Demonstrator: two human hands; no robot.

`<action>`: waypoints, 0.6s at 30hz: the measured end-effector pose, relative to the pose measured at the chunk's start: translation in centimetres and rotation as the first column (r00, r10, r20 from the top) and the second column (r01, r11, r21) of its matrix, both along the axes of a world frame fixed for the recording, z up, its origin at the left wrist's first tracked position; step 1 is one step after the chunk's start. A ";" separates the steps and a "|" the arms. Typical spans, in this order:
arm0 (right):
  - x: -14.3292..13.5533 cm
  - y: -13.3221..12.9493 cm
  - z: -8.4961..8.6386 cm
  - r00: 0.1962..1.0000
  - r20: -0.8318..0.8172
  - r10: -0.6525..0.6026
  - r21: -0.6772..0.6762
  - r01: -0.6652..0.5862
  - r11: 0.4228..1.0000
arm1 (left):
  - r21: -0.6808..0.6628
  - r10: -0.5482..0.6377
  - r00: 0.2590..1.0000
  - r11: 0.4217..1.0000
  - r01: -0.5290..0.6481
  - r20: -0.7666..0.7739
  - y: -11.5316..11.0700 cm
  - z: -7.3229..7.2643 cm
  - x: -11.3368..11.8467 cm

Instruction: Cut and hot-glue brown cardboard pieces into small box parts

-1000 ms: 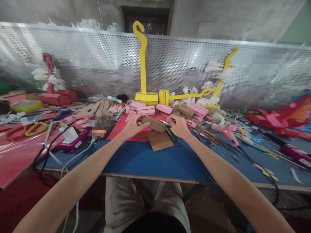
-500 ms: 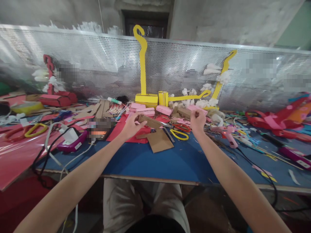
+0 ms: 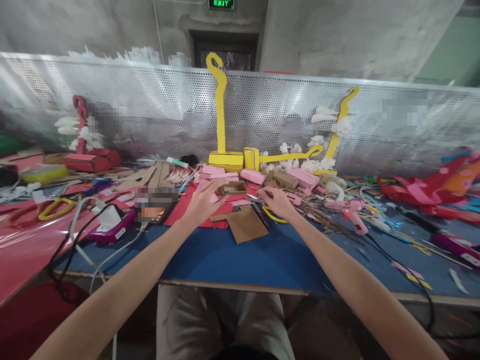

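My left hand (image 3: 205, 200) is at the centre, its fingers apart beside a small open brown cardboard box (image 3: 234, 188); whether it touches the box is unclear. My right hand (image 3: 275, 201) is just right of the box, above yellow-handled scissors (image 3: 275, 216), its fingers closed near a small shiny item too small to name. A flat piece of brown cardboard (image 3: 247, 225) lies in front of the box. Several pink boxes (image 3: 253, 176) sit behind the hands, and a larger pink box (image 3: 303, 179) stands behind the right hand.
Yellow hook-topped posts (image 3: 220, 115) stand by a perforated metal panel (image 3: 150, 110). A pink glue gun (image 3: 354, 217) with a black cable lies at right. To the left are a phone (image 3: 155, 212), a purple power strip (image 3: 112, 231) and white cables on the blue table (image 3: 225, 265).
My right hand has moved left and down, away from the larger pink box, toward the scissors. My left hand has opened wider beside the brown box. The camera view has tilted up slightly.
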State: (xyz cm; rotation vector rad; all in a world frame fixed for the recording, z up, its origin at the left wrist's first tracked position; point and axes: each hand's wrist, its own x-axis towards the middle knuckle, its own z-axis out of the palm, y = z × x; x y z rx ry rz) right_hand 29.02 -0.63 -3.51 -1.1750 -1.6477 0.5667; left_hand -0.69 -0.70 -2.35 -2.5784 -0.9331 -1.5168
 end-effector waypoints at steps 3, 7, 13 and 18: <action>-1.7 -0.6 -0.2 0.989 -0.090 0.119 -0.089 -0.127 0.988 | 0.055 -0.022 0.998 0.998 0.025 -0.059 -0.1 -0.2 -0.1; -2.6 -0.8 -0.8 0.944 -0.286 0.167 -0.181 -0.224 0.957 | 0.125 -0.129 0.971 0.980 0.156 -0.200 -0.2 -0.4 0.0; -1.9 0.1 -1.6 0.885 -0.446 0.131 -0.254 -0.266 0.930 | -0.016 -0.330 0.902 0.941 0.339 -0.280 -1.4 -0.3 1.0; -1.9 0.3 -1.9 0.882 -0.459 0.106 -0.266 -0.250 0.931 | -0.328 -0.361 0.932 0.886 0.329 -0.040 -1.1 -1.0 1.8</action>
